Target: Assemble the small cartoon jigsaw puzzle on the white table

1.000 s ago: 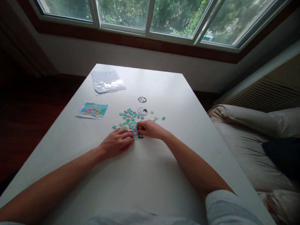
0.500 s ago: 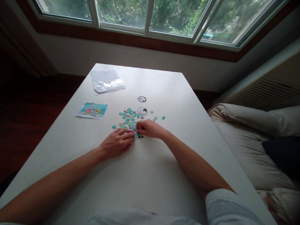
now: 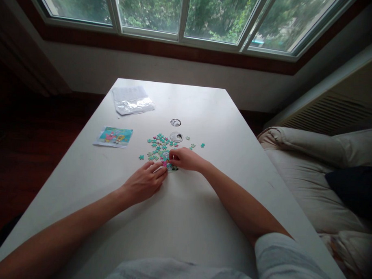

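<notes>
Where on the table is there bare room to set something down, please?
Bare: between the forearms, right of the pieces, and along the table's far edge right of the bag. Crowded: the middle, around left hand, right hand and pieces.

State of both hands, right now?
Left hand: open, fingertips on the puzzle pieces.
Right hand: fingers curled at the pieces; whether it grips one can't be told.

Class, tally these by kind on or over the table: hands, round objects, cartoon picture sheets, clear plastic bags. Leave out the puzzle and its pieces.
Left hand, right hand: 2
Round objects: 2
Cartoon picture sheet: 1
Clear plastic bag: 1
Total: 6
</notes>
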The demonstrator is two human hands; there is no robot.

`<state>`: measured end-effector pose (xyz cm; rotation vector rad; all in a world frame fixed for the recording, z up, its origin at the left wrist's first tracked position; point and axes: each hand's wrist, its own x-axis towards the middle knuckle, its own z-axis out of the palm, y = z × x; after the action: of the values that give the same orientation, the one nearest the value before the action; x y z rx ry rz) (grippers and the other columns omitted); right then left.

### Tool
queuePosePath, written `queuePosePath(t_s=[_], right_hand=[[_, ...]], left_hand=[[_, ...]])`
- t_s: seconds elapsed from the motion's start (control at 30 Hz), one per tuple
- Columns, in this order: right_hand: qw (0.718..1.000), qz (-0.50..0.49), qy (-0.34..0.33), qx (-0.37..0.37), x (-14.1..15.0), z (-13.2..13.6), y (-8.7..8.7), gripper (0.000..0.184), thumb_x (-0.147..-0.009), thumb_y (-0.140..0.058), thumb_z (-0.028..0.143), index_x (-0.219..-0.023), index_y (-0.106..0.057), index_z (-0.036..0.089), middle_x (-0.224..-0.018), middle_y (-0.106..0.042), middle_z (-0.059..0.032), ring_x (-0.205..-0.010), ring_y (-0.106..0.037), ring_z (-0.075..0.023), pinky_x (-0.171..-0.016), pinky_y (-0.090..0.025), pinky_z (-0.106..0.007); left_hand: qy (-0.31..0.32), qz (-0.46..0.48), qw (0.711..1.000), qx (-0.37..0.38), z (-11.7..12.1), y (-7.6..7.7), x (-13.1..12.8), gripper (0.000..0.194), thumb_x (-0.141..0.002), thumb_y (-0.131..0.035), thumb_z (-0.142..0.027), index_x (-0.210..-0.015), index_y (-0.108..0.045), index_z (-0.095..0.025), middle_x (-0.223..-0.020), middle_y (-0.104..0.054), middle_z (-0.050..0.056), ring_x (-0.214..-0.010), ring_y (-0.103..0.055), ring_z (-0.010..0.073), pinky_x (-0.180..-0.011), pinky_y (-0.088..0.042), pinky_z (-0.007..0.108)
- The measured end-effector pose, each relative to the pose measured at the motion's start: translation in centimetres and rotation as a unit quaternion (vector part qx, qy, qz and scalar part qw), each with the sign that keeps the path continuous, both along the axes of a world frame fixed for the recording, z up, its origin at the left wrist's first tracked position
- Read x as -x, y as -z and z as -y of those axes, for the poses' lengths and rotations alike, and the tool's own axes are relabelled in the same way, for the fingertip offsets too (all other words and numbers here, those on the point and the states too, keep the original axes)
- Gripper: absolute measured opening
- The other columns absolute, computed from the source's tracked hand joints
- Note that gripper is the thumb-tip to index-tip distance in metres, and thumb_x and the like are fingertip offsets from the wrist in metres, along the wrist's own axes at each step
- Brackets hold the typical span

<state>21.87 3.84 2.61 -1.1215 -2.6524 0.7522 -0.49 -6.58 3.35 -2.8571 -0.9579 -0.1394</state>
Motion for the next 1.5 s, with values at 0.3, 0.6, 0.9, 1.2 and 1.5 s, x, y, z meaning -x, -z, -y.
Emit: queuePosePath(t_s=[0.3,0.6,0.9,1.2,1.5], right_hand=[[1.0,0.002,0.003,0.02,-0.3,-0.3,-0.7,0.009,-0.089,-0.064,0.026,-0.089,-0.07,0.019,-0.072,-0.065,0.0008,-0.063,-0.048,-0.0103,-0.06,-0.026,-0.023],[0.993,-0.046,0.103,-0.041,-0.9,-1.6,0.4,0.013,-0.092,-0.06,0.027,-0.088,-0.069,0.02,-0.07,-0.062,0.0028,-0.063,-0.048,-0.01,-0.062,-0.027,-0.024],[0.989,-0.065,0.093,-0.092,0.9,-2.1,0.9,0.011,-0.094,-0.06,0.024,-0.095,-0.07,0.02,-0.083,-0.066,-0.0015,-0.079,-0.053,-0.0143,-0.073,-0.034,-0.025],[0.986,-0.011,0.056,-0.16,4.9,-4.8,1.2,0.022,-0.097,-0.061,0.032,-0.114,-0.072,0.022,-0.104,-0.068,-0.0079,-0.1,-0.055,-0.0213,-0.087,-0.038,-0.031],[0.989,0.021,0.055,-0.132,5.9,-5.6,1.6,0.018,-0.095,-0.062,0.028,-0.107,-0.074,0.025,-0.102,-0.067,-0.0072,-0.1,-0.055,-0.0216,-0.087,-0.039,-0.031]], left_hand=[[0.022,0.06,0.997,0.033,-1.0,1.0,0.7,0.029,-0.099,-0.052,-0.02,-0.125,-0.063,-0.017,-0.131,-0.065,0.009,-0.121,-0.055,0.0254,-0.103,-0.044,0.042],[0.046,0.097,0.993,0.05,-1.0,1.4,0.6,0.029,-0.098,-0.053,-0.019,-0.125,-0.065,-0.019,-0.13,-0.066,0.008,-0.126,-0.054,0.024,-0.109,-0.043,0.042],[0.039,0.08,0.994,0.068,-0.1,0.6,-0.1,0.027,-0.1,-0.05,-0.021,-0.122,-0.065,-0.018,-0.13,-0.067,0.007,-0.121,-0.058,0.0234,-0.103,-0.045,0.041],[0.072,0.093,0.992,0.055,-0.4,1.4,0.1,0.029,-0.099,-0.051,-0.019,-0.125,-0.063,-0.018,-0.134,-0.066,0.006,-0.117,-0.06,0.0213,-0.102,-0.045,0.038],[0.084,0.086,0.993,-0.002,3.6,1.6,-2.3,0.03,-0.101,-0.047,-0.024,-0.124,-0.063,-0.012,-0.133,-0.064,0.013,-0.112,-0.061,0.0244,-0.097,-0.047,0.041]])
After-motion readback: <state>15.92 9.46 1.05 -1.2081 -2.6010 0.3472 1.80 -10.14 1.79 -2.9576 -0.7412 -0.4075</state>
